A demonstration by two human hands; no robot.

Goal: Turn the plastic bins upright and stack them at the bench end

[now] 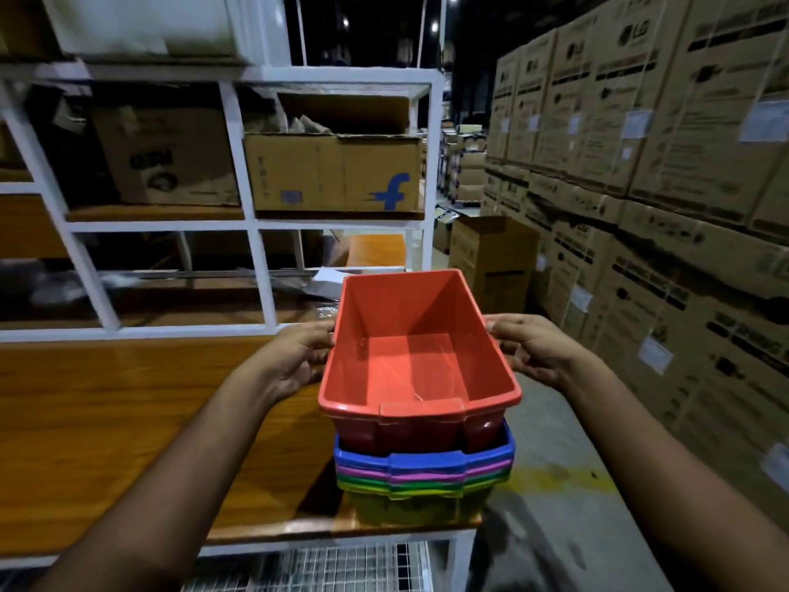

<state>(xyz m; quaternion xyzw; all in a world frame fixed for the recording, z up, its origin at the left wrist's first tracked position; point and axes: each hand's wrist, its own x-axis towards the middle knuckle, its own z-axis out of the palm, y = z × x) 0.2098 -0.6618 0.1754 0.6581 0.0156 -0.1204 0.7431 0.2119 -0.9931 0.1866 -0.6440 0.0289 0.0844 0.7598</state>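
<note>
A red plastic bin (pixel 410 361) stands upright, its base nested in a stack of bins (pixel 427 476) coloured blue, pink, green and yellow at the right end of the wooden bench (pixel 128 420). My left hand (pixel 299 356) grips the red bin's left rim with the thumb on the rim. On the opposite side, my right hand (pixel 533 348) grips the right rim. The red bin is empty inside and sits higher than the others.
A white shelf frame (pixel 260 275) with cardboard boxes (pixel 333 173) rises behind the bench. Tall stacks of cartons (pixel 661 185) line the right side of the aisle. The grey floor (pixel 555 527) with a yellow mark lies right of the bench.
</note>
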